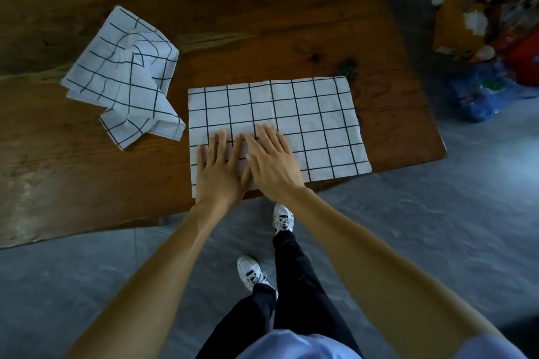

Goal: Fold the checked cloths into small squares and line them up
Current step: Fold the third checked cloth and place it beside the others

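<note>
Cloth (291, 114) under work is laid flat as a rectangle on the tabletop (87, 178), near the right end, with its long axis running left to right and its near edge along the tabletop's near edge. Both hands are pressed flat on its near-left part. Left hand (218, 167) is placed close to the cloth's left edge; right hand (272, 163) is placed just beside it, thumbs touching or nearly so (contact cannot be settled). Fingers (264, 137) of both hands are held straight and slightly spread, pointing away from the body; nothing is gripped or pinched.

Most of the cloth's length lies to the right of both hands. For a fold across the long axis, the right-hand short edge would probably have to be brought leftward, and the right hand is the nearer one for that reach. The step in hand is judged to be smoothing before a further fold.

Second checked cloth (128, 79) is seen crumpled to the far left, apart from the flat one and not yet folded. No finished squares are in view, so the line-up is judged not begun.
</note>
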Demonstrator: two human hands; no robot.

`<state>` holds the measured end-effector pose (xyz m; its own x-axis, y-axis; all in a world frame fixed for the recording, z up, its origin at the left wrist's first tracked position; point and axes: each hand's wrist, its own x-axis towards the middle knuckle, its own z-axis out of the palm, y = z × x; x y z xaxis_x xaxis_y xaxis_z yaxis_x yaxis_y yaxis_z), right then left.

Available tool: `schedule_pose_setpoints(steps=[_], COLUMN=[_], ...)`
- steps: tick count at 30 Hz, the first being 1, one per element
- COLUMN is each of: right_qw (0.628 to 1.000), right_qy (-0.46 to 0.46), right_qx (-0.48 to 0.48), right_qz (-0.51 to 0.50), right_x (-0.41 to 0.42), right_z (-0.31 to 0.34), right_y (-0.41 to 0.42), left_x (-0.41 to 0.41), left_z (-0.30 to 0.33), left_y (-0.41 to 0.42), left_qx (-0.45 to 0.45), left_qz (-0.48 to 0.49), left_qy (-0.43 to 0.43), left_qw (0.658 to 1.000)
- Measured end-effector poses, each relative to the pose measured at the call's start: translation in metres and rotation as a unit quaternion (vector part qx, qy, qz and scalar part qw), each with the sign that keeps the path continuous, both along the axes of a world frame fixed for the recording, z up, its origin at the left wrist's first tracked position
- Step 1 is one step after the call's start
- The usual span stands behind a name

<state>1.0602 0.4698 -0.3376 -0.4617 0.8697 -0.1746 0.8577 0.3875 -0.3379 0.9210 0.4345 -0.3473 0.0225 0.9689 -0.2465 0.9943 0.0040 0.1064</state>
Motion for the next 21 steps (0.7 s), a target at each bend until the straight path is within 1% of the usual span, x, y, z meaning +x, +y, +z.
schedule_pose_setpoints(steps=[3, 6, 8, 11, 13, 16, 19, 21], right_qw=[0.997, 0.991, 0.989, 0.989, 0.989, 0.994, 0.999, 0.999], right_qy=[-0.056, -0.093, -0.099, -0.101, -0.103, -0.086, -0.041, -0.047], right_qx=[0.008, 0.003, 0.005, 0.006, 0.007, 0.034, 0.009, 0.0], right_qz=[-0.047, -0.099, -0.11, -0.111, -0.103, -0.053, -0.015, 0.0], right_x=[0.037, 0.083, 0.104, 0.113, 0.105, 0.068, 0.017, 0.006], right_z=[-0.007, -0.007, -0.007, -0.007, 0.0, 0.008, 0.005, -0.001], right_y=[0.001, 0.004, 0.005, 0.004, 0.004, 0.007, 0.01, 0.011], left_x=[-0.002, -0.003, -0.003, -0.003, -0.002, 0.0, 0.001, 0.0], left_z=[-0.003, -0.005, -0.003, -0.002, -0.002, -0.001, -0.002, -0.003], left_y=[0.0, 0.001, 0.001, 0.001, 0.0, 0.0, -0.002, -0.001], left_qx=[0.018, 0.017, 0.012, 0.005, 0.013, 0.017, 0.021, 0.021], left_qz=[0.007, 0.005, 0.005, 0.005, 0.007, 0.015, 0.016, 0.014], left_qy=[-0.019, -0.021, -0.022, -0.019, -0.016, -0.02, -0.023, -0.021], left_qw=[1.0, 1.0, 1.0, 1.0, 1.0, 1.0, 0.999, 0.999])
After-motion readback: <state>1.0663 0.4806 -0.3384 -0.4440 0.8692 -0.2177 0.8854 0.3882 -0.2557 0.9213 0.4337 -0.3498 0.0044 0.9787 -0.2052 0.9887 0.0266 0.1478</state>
